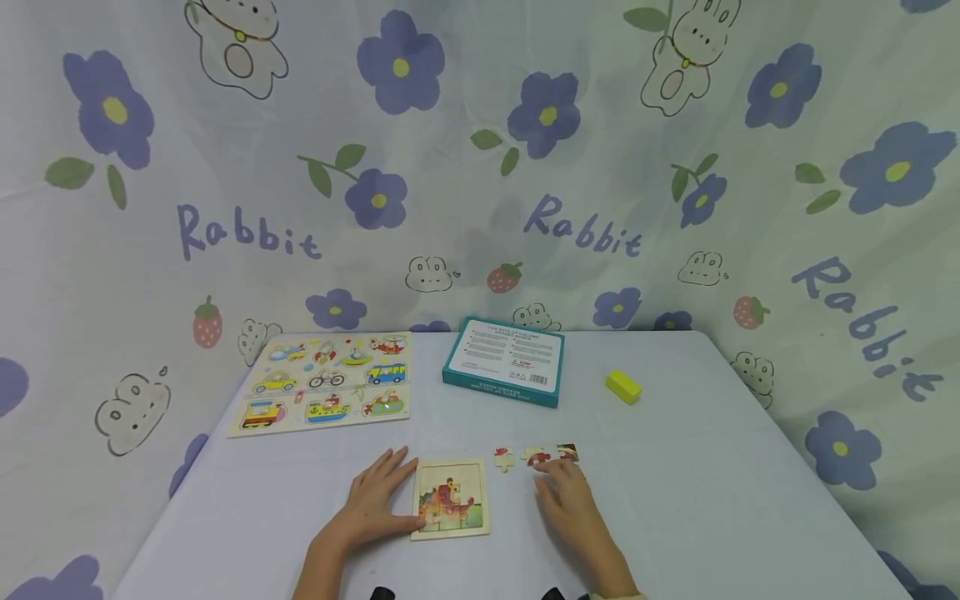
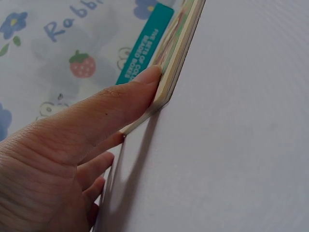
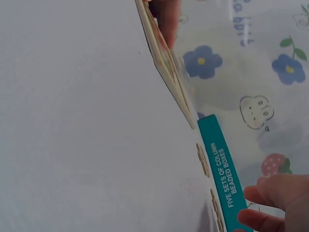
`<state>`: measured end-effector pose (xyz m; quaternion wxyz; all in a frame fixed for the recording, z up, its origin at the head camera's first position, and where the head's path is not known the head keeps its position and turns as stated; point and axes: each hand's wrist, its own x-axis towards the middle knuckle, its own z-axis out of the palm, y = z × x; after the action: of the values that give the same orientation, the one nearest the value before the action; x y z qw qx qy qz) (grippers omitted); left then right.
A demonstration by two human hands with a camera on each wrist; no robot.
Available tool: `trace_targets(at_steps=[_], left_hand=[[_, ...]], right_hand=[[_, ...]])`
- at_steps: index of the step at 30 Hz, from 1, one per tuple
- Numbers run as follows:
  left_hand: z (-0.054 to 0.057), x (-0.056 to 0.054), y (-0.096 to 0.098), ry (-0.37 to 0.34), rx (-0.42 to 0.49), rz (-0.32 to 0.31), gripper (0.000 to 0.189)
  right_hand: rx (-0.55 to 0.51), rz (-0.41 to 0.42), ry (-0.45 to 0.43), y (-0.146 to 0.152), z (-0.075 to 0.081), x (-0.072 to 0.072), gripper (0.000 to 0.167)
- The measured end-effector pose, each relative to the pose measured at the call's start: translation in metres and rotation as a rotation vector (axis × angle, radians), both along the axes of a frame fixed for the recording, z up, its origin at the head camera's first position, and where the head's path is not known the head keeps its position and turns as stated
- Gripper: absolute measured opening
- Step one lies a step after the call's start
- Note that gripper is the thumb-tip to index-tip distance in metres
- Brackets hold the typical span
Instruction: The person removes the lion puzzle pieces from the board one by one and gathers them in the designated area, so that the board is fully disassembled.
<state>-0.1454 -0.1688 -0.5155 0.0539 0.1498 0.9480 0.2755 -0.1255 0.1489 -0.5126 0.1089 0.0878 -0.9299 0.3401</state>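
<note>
While the person's left grip (image 1: 377, 498) stands spread along the left side of the square, pale-wood puzzle tray (image 1: 450, 535), I see the thumb on its near-left corner and nothing clenched. Tray picture: reddish-brown figure, green at near right, far part pale, looks unfilled to me. Right of it on the white counter (image 1: 712, 492), in a row: flat red-and-cream jigsaw piece (image 1: 503, 457), deep-red jigsaw piece (image 1: 536, 457) with a cream tab, dark-brown-and-red jigsaw piece (image 1: 567, 452). Key relation: the deep-red one lies just beyond the index fingertip of the right grip (image 1: 566, 493), long axis roughly left-right; right is nearer by far. Contact I can't tell. Right fingers loosely bent, tips apart, nothing seen in hold.
</note>
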Motion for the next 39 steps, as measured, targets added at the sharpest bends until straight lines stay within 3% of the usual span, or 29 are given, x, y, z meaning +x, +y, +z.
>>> trace_targets(at_steps=[11, 28, 35, 39], left_hand=[[0.001, 0.000, 0.000, 0.021, 0.016, -0.016, 0.095], [0.002, 0.002, 0.001, 0.005, 0.017, -0.011, 0.095], [0.003, 0.003, 0.001, 0.001, 0.015, -0.015, 0.096], [0.004, 0.003, 0.000, -0.004, 0.015, -0.019, 0.095]], right_hand=[[0.067, 0.186, 0.143, -0.021, 0.004, -0.002, 0.023], [0.145, 0.396, 0.164, -0.063, 0.008, -0.007, 0.025], [0.224, 0.421, 0.210, -0.075, 0.000, -0.009, 0.028], [0.237, 0.427, 0.179, -0.082, -0.005, -0.011, 0.029]])
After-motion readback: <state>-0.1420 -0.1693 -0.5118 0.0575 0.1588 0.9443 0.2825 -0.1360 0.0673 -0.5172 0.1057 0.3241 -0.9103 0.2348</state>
